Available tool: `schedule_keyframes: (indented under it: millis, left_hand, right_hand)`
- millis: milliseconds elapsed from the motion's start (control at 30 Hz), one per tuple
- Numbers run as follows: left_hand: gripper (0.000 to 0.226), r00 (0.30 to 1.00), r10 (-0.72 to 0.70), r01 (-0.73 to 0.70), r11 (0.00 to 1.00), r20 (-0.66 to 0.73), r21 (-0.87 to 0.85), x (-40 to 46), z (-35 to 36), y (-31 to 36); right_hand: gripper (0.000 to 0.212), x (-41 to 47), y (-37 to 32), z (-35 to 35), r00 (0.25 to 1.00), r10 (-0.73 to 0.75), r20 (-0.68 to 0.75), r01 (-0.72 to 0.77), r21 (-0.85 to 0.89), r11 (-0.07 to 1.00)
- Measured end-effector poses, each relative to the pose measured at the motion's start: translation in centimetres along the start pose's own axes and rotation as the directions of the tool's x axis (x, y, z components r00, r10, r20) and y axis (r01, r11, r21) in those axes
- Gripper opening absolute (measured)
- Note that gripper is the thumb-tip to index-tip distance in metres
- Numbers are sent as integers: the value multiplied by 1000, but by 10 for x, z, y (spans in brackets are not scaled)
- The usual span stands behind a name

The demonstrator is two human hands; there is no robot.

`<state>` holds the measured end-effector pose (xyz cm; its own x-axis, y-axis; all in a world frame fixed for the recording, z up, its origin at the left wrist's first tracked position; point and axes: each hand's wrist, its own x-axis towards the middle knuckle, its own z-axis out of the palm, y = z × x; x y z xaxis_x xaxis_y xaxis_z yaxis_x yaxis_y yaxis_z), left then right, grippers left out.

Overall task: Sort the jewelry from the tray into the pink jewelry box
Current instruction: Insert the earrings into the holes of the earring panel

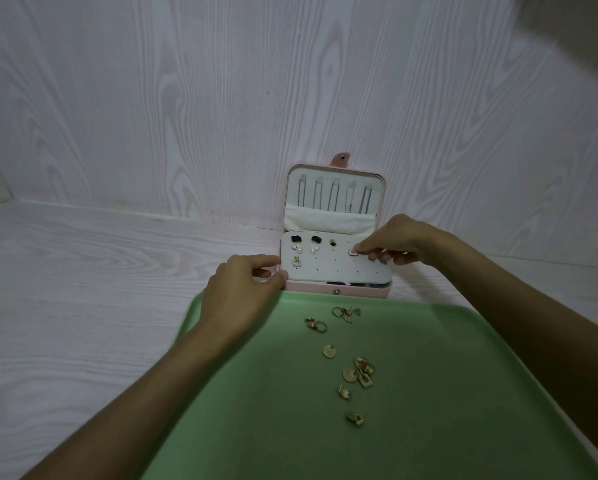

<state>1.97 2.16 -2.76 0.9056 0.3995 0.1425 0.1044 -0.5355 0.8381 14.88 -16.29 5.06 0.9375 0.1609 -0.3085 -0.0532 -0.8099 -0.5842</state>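
Note:
The pink jewelry box stands open against the wall, its lid upright with several necklaces hanging inside. A white earring panel lies over the base and carries several earrings near its far edge. My right hand pinches a small gold earring at the panel's right part. My left hand grips the panel's left edge with thumb and fingers. Several gold earrings and rings lie scattered on the green tray in front of the box.
The tray and box sit on a pale wood-grain surface, with a matching wall directly behind the box. A dark blurred shape fills the top right corner.

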Motion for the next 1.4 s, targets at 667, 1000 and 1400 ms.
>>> schedule_keyframes:
  millis: [667,1000,1400]
  left_hand:
    - [13,857,191,-378,864,479,332,-48,2,38]
    - [19,838,249,-415,869,485,271,-54,3,26]
    - [6,928,157,-179,983,338,35,-51,4,26]
  right_hand:
    - [25,-102,73,36,866,-395,305,432,-59,900]
    - [13,-102,78,49,876,-471,107,469,41,882]
    - [13,-103,75,45,944,-323,69,233,552,800]
